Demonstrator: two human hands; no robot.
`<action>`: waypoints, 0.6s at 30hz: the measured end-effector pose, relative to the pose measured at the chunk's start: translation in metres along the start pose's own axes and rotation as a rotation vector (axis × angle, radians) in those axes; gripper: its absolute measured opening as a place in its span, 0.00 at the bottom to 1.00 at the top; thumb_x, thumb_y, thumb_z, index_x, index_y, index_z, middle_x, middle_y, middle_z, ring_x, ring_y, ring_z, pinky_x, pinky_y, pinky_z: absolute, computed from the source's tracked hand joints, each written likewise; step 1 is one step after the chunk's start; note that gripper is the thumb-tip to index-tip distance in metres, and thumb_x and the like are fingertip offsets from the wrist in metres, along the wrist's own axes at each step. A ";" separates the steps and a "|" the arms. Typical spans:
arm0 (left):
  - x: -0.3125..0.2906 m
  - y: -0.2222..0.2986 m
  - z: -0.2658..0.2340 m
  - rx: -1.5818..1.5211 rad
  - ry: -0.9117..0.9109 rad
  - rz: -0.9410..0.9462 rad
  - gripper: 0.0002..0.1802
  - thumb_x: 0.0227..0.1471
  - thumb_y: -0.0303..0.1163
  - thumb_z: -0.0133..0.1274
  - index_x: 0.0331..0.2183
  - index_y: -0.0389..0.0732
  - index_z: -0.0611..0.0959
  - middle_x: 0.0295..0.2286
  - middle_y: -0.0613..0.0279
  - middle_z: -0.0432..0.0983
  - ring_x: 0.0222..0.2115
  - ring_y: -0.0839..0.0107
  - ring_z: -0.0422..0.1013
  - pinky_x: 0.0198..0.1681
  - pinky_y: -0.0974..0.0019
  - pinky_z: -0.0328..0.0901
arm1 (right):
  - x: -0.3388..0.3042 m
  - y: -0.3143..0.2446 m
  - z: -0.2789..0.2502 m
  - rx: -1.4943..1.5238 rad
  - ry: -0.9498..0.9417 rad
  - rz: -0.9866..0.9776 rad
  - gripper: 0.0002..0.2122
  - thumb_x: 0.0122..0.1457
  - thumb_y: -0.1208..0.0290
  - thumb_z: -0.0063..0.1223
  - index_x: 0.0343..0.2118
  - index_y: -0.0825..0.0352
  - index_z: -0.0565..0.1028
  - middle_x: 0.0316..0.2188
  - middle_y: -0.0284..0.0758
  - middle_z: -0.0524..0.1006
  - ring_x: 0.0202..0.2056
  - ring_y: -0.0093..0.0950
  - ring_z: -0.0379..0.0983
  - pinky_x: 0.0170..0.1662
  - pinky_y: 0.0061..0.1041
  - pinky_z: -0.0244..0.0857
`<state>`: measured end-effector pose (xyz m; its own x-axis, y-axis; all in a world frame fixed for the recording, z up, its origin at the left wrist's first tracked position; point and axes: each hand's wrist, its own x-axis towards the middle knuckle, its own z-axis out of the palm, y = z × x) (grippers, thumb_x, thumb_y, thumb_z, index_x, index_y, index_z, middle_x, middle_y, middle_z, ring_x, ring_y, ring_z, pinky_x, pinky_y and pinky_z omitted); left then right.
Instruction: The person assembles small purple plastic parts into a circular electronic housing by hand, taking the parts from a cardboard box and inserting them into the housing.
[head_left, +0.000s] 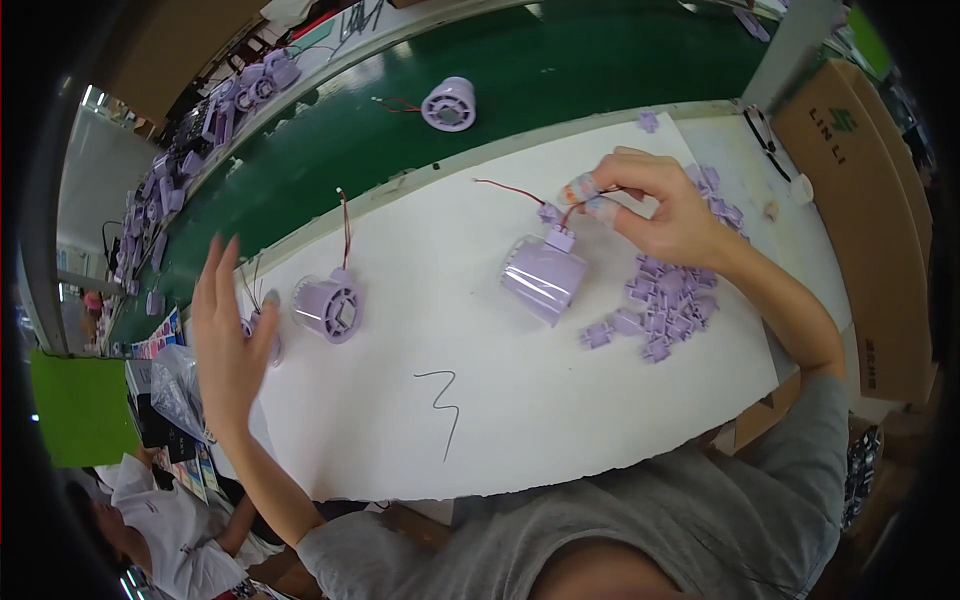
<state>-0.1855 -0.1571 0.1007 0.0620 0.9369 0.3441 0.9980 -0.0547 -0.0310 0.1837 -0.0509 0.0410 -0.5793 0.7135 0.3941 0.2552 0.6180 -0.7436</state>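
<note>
On the white paper sheet [430, 430], small lilac plastic clips [672, 310] lie heaped near the right hand [655, 205], and a lilac spoke-ended plastic cylinder [340, 312] sits beside the left hand [228, 350], its fingers straight, thumb apart; the right hand pinches thin reddish wires [566, 217] above a lilac plastic cup with clear film [545, 282], just left of that hand

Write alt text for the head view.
The person's right hand pinches a thin wire at a purple cylinder, over white paper and beside a pile of small purple parts. The open left hand is near another purple cylinder; one more cylinder sits on the green surface beyond.
</note>
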 end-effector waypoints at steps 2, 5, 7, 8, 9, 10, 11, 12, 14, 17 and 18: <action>0.024 0.057 -0.004 -0.109 0.011 0.325 0.33 0.36 0.20 0.49 0.49 0.39 0.66 0.51 0.50 0.59 0.50 0.53 0.58 0.54 0.55 0.52 | -0.003 0.004 -0.003 -0.014 0.018 -0.046 0.11 0.45 0.83 0.48 0.33 0.67 0.75 0.26 0.34 0.75 0.29 0.27 0.67 0.30 0.22 0.61; 0.044 0.119 0.012 -0.360 -0.075 0.624 0.33 0.34 0.18 0.49 0.48 0.37 0.66 0.46 0.47 0.63 0.48 0.53 0.61 0.49 0.58 0.58 | -0.002 -0.003 -0.001 -0.040 0.023 -0.147 0.11 0.44 0.84 0.48 0.33 0.67 0.75 0.27 0.35 0.75 0.29 0.30 0.68 0.31 0.25 0.62; 0.060 0.143 0.027 -0.514 -0.101 0.693 0.31 0.34 0.17 0.48 0.47 0.36 0.67 0.43 0.47 0.66 0.45 0.54 0.64 0.46 0.59 0.61 | -0.004 -0.003 0.001 -0.065 0.027 -0.168 0.11 0.44 0.84 0.48 0.33 0.67 0.75 0.27 0.36 0.74 0.29 0.31 0.68 0.31 0.27 0.63; 0.066 0.151 0.033 -0.527 -0.190 0.683 0.29 0.37 0.17 0.47 0.47 0.36 0.68 0.39 0.48 0.69 0.40 0.54 0.66 0.42 0.60 0.62 | -0.006 -0.001 0.003 -0.116 0.051 -0.205 0.11 0.44 0.84 0.49 0.33 0.67 0.75 0.26 0.36 0.74 0.28 0.32 0.68 0.31 0.27 0.63; 0.072 0.156 0.040 -0.538 -0.282 0.675 0.27 0.40 0.16 0.45 0.47 0.37 0.69 0.35 0.50 0.71 0.36 0.54 0.68 0.39 0.60 0.63 | -0.007 0.002 0.004 -0.166 0.079 -0.238 0.11 0.44 0.83 0.49 0.32 0.67 0.74 0.26 0.36 0.74 0.28 0.32 0.68 0.30 0.27 0.63; 0.075 0.158 0.047 -0.571 -0.246 0.668 0.20 0.40 0.16 0.46 0.41 0.35 0.73 0.29 0.52 0.72 0.30 0.55 0.69 0.33 0.58 0.63 | -0.010 0.004 0.004 -0.167 0.082 -0.234 0.11 0.44 0.83 0.49 0.32 0.67 0.74 0.26 0.36 0.74 0.28 0.32 0.68 0.30 0.27 0.63; 0.075 0.159 0.049 -0.571 -0.249 0.671 0.20 0.40 0.16 0.46 0.41 0.35 0.73 0.29 0.52 0.72 0.30 0.55 0.69 0.33 0.58 0.63 | -0.013 0.004 0.005 -0.122 0.095 -0.169 0.11 0.44 0.83 0.49 0.33 0.67 0.74 0.26 0.37 0.74 0.27 0.32 0.69 0.30 0.27 0.64; 0.075 0.161 0.050 -0.541 -0.261 0.691 0.18 0.40 0.17 0.46 0.39 0.34 0.75 0.28 0.51 0.72 0.29 0.56 0.69 0.33 0.59 0.63 | -0.016 0.004 0.006 -0.077 0.114 -0.101 0.10 0.44 0.83 0.49 0.33 0.67 0.74 0.25 0.37 0.74 0.27 0.32 0.70 0.30 0.27 0.65; 0.073 0.165 0.051 -0.511 -0.278 0.712 0.15 0.41 0.18 0.47 0.36 0.33 0.77 0.27 0.51 0.73 0.29 0.56 0.69 0.33 0.60 0.63 | -0.017 0.001 0.005 -0.062 0.126 -0.118 0.10 0.45 0.83 0.49 0.33 0.67 0.73 0.26 0.37 0.75 0.28 0.32 0.71 0.30 0.26 0.65; 0.070 0.170 0.049 -0.536 -0.215 0.598 0.11 0.38 0.19 0.47 0.30 0.29 0.79 0.23 0.49 0.73 0.28 0.56 0.69 0.34 0.59 0.65 | -0.019 -0.003 0.004 -0.027 0.120 -0.155 0.11 0.45 0.85 0.50 0.34 0.69 0.73 0.27 0.37 0.75 0.28 0.28 0.72 0.29 0.21 0.66; 0.071 0.171 0.044 -0.591 -0.282 0.540 0.12 0.38 0.19 0.47 0.30 0.29 0.79 0.23 0.49 0.73 0.27 0.56 0.69 0.33 0.60 0.65 | -0.020 -0.003 0.005 -0.007 0.105 -0.171 0.13 0.44 0.87 0.50 0.35 0.70 0.73 0.28 0.36 0.75 0.28 0.24 0.73 0.28 0.17 0.66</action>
<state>-0.0114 -0.0850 0.0781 0.6046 0.7773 0.1737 0.6786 -0.6169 0.3986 0.1908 -0.0689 0.0331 -0.5306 0.6284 0.5688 0.1657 0.7350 -0.6575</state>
